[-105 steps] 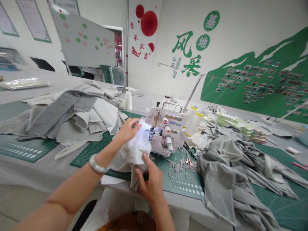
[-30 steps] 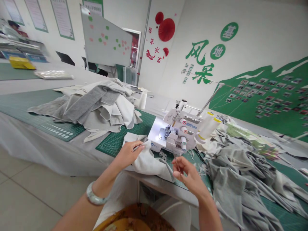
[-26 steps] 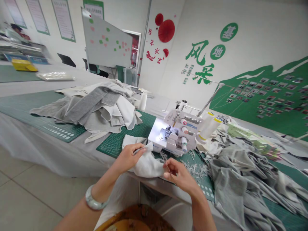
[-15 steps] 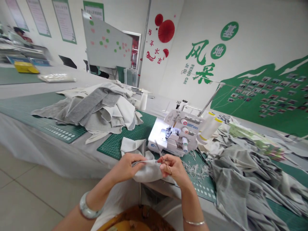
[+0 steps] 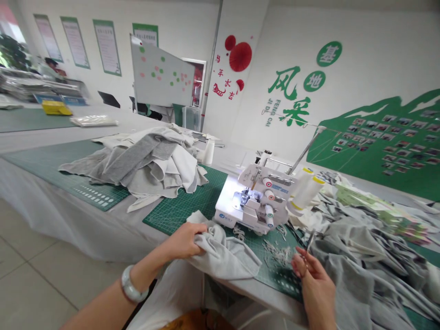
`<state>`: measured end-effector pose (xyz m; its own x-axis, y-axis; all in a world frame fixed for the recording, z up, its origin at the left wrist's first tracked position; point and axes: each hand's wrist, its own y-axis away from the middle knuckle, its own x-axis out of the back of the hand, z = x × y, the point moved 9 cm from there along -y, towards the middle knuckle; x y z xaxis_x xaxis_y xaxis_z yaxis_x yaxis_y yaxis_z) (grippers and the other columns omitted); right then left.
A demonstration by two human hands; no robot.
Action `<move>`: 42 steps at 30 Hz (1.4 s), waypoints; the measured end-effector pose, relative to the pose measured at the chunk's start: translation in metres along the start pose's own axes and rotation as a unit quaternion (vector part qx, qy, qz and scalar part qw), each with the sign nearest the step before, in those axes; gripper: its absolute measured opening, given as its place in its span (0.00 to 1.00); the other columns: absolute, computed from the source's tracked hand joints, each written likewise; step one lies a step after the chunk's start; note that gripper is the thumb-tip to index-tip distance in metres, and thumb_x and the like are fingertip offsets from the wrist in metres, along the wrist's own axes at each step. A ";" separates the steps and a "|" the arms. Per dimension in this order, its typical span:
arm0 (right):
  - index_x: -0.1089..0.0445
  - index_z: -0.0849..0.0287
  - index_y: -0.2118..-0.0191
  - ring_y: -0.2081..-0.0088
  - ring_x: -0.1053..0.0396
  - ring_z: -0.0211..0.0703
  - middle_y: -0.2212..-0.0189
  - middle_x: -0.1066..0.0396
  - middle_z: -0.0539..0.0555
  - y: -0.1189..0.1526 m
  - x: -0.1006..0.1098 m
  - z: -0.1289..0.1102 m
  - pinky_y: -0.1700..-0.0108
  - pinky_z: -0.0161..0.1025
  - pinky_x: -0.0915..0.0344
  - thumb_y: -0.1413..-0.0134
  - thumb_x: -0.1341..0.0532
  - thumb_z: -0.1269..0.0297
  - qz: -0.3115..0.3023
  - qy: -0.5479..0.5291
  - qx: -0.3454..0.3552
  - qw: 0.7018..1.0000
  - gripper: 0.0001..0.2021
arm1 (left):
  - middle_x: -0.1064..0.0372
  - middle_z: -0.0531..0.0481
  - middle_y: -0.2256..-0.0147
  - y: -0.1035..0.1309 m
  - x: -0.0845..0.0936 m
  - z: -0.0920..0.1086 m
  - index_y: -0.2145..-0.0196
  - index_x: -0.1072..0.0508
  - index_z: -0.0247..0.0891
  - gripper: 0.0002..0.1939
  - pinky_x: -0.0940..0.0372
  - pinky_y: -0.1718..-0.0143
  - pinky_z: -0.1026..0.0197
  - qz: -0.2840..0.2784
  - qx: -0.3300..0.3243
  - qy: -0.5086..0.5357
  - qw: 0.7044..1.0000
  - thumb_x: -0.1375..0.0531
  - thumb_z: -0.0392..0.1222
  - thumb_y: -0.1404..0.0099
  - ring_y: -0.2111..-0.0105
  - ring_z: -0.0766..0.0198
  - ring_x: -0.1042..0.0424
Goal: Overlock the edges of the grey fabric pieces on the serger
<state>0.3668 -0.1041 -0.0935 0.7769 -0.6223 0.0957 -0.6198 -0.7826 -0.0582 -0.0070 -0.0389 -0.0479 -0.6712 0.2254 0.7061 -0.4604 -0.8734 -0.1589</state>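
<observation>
My left hand (image 5: 187, 239) is closed on the upper left part of a light grey cloth (image 5: 225, 254), which hangs over the table's front edge. Off to the right, my right hand (image 5: 313, 270) holds small metal scissors (image 5: 310, 242), blades pointing up, over the thread scraps (image 5: 277, 253). It is apart from the cloth. A white overlock sewing machine (image 5: 254, 197) with its lamp lit stands just behind the cloth. Part of the scissors' handles is hidden by my fingers.
A heap of grey and white fabric (image 5: 151, 160) lies at the left on green cutting mats (image 5: 154, 211). More grey fabric (image 5: 360, 256) is piled at the right. White thread cones (image 5: 307, 190) stand beside the machine. A person (image 5: 51, 68) is far back at the left.
My right hand has moved away to the right with the scissors, leaving the cloth. My left hand still grips the cloth, now more spread out. The view has shifted slightly.
</observation>
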 end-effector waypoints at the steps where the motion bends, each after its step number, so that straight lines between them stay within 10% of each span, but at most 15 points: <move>1: 0.28 0.62 0.53 0.71 0.31 0.39 0.74 0.26 0.49 -0.001 0.001 0.005 0.71 0.31 0.35 0.64 0.29 0.48 -0.006 0.011 -0.009 1.000 0.32 | 0.33 0.55 0.77 -0.004 0.011 0.004 0.75 0.33 0.36 0.05 0.43 0.73 0.67 0.021 -0.021 0.070 0.997 0.40 0.39 0.48 0.74 0.65 0.32; 5: 0.29 0.62 0.51 0.64 0.28 0.44 0.68 0.23 0.52 -0.002 -0.002 0.009 0.67 0.33 0.32 0.68 0.28 0.46 -0.024 0.012 -0.008 1.000 0.36 | 0.37 0.56 0.78 -0.033 0.099 0.012 0.73 0.35 0.35 0.12 0.45 0.77 0.68 0.193 -0.033 0.186 0.963 0.39 0.46 0.45 0.78 0.71 0.38; 9: 0.30 0.59 0.49 0.56 0.28 0.51 0.62 0.23 0.55 -0.001 0.000 0.007 0.60 0.38 0.29 0.65 0.30 0.44 -0.007 0.017 -0.003 1.000 0.36 | 0.31 0.51 0.69 -0.066 0.239 0.040 0.64 0.32 0.34 0.13 0.36 0.69 0.64 0.436 -0.044 -0.035 0.898 0.40 0.47 0.39 0.70 0.67 0.30; 12: 0.30 0.58 0.49 0.53 0.28 0.54 0.58 0.23 0.57 -0.002 0.006 0.007 0.57 0.41 0.29 0.62 0.32 0.44 0.015 0.013 0.011 1.000 0.33 | 0.31 0.46 0.59 -0.094 0.313 0.041 0.57 0.32 0.32 0.14 0.36 0.52 0.50 0.488 0.004 -0.169 0.857 0.40 0.43 0.38 0.53 0.52 0.30; 14: 0.32 0.58 0.47 0.51 0.29 0.54 0.56 0.23 0.57 -0.003 0.008 0.009 0.54 0.44 0.29 0.59 0.33 0.44 0.021 0.005 0.023 1.000 0.34 | 0.31 0.39 0.53 -0.105 0.332 0.027 0.54 0.32 0.28 0.20 0.41 0.47 0.39 0.478 0.039 -0.192 0.856 0.37 0.42 0.41 0.47 0.41 0.35; 18: 0.38 0.62 0.41 0.50 0.29 0.53 0.54 0.25 0.60 -0.009 0.004 0.011 0.51 0.45 0.31 0.57 0.34 0.46 0.022 -0.002 0.056 0.998 0.39 | 0.45 0.35 0.39 -0.090 0.274 0.017 0.39 0.45 0.28 0.32 0.51 0.39 0.39 0.449 0.001 -0.274 0.850 0.43 0.46 0.35 0.36 0.36 0.53; 24: 0.50 0.67 0.34 0.56 0.27 0.51 0.54 0.26 0.63 -0.005 -0.005 -0.007 0.54 0.45 0.33 0.45 0.44 0.55 0.063 0.241 0.149 0.957 0.37 | 0.50 0.38 0.36 -0.035 0.056 0.012 0.34 0.52 0.38 0.34 0.46 0.39 0.44 0.175 -0.133 -0.257 0.941 0.45 0.45 0.34 0.36 0.48 0.48; 27: 0.44 0.71 0.37 0.59 0.27 0.55 0.58 0.25 0.67 0.002 -0.008 -0.017 0.58 0.45 0.35 0.40 0.50 0.64 0.105 0.437 0.157 0.879 0.27 | 0.47 0.38 0.37 -0.013 -0.009 -0.007 0.37 0.45 0.39 0.31 0.43 0.41 0.44 0.109 -0.114 -0.234 0.959 0.43 0.46 0.35 0.37 0.47 0.46; 31: 0.34 0.69 0.45 0.58 0.28 0.59 0.58 0.26 0.69 0.005 -0.021 -0.025 0.61 0.45 0.37 0.38 0.53 0.70 0.081 0.566 0.165 0.803 0.20 | 0.34 0.36 0.46 -0.007 -0.027 -0.022 0.46 0.32 0.34 0.21 0.40 0.44 0.44 0.146 -0.084 -0.236 0.957 0.46 0.46 0.33 0.44 0.48 0.36; 38: 0.56 0.82 0.36 0.64 0.25 0.56 0.67 0.24 0.68 -0.006 -0.019 -0.036 0.62 0.44 0.38 0.38 0.51 0.71 0.099 0.599 0.161 0.778 0.28 | 0.32 0.38 0.48 -0.007 -0.026 -0.013 0.52 0.28 0.35 0.16 0.39 0.45 0.44 0.149 -0.115 -0.263 0.946 0.48 0.44 0.31 0.46 0.49 0.34; 42: 0.40 0.76 0.42 0.61 0.26 0.52 0.67 0.23 0.66 -0.011 -0.021 -0.035 0.50 0.46 0.42 0.38 0.52 0.75 0.066 0.620 0.182 0.761 0.21 | 0.31 0.38 0.48 -0.006 -0.027 -0.014 0.52 0.28 0.34 0.16 0.39 0.45 0.45 0.150 -0.120 -0.266 0.945 0.48 0.44 0.31 0.46 0.49 0.34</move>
<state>0.3534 -0.0824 -0.0600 -0.1301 -0.3807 0.9155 -0.4368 -0.8069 -0.3976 0.0058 -0.0338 -0.0758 -0.4343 -0.3206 0.8418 -0.4571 -0.7268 -0.5126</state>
